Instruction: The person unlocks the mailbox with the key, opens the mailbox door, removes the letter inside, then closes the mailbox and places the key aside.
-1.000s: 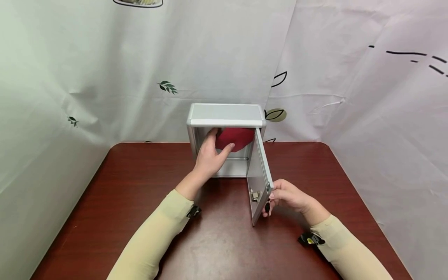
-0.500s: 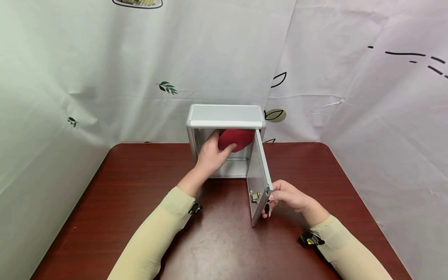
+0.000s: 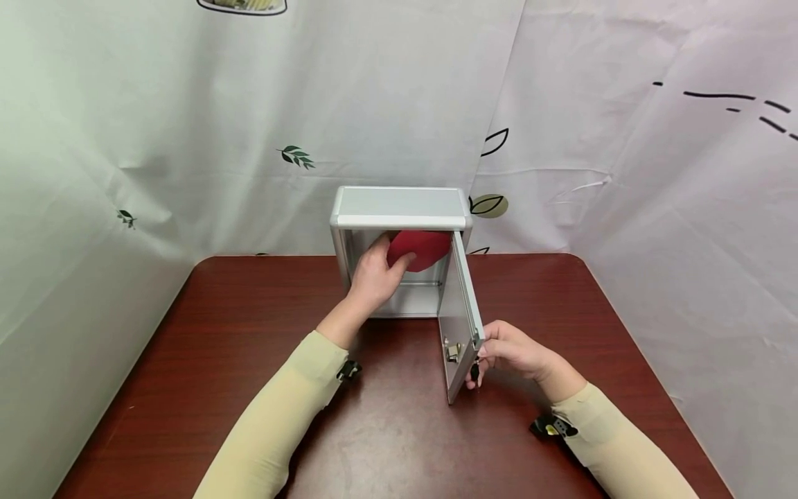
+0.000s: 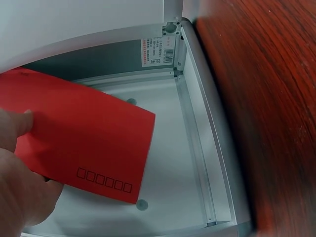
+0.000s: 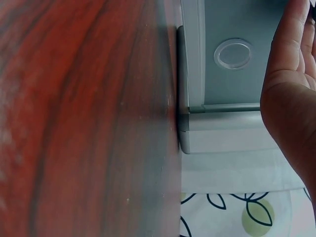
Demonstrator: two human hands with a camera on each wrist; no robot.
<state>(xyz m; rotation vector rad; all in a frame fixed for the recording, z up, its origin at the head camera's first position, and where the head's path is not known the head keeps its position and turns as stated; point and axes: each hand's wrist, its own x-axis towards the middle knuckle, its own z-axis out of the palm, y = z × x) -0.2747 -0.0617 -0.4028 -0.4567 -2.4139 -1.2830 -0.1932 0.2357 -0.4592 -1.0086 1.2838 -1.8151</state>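
Observation:
In the head view a silver metal box (image 3: 402,203) stands on the table with its door (image 3: 458,305) swung wide open. My left hand (image 3: 374,276) reaches inside and holds a red envelope (image 3: 419,249). The left wrist view shows the thumb on top of the envelope (image 4: 98,133) and fingers beneath, with small printed squares near its corner. At the door's free edge my right hand (image 3: 514,352) has curled fingers on the outer side, pinching a key at the lock; the fingertips are partly hidden. A black-headed key (image 3: 476,371) hangs there. The lock's latch (image 3: 453,352) shows inside.
The box stands on a dark red wooden table (image 3: 249,312), close to a white patterned cloth (image 3: 399,83) behind it. A printed label (image 4: 158,52) is stuck inside the box. Round discs (image 4: 142,204) mark its back panel.
The left hand and envelope have shifted very slightly within the box. The right hand and the door stay nearly still.

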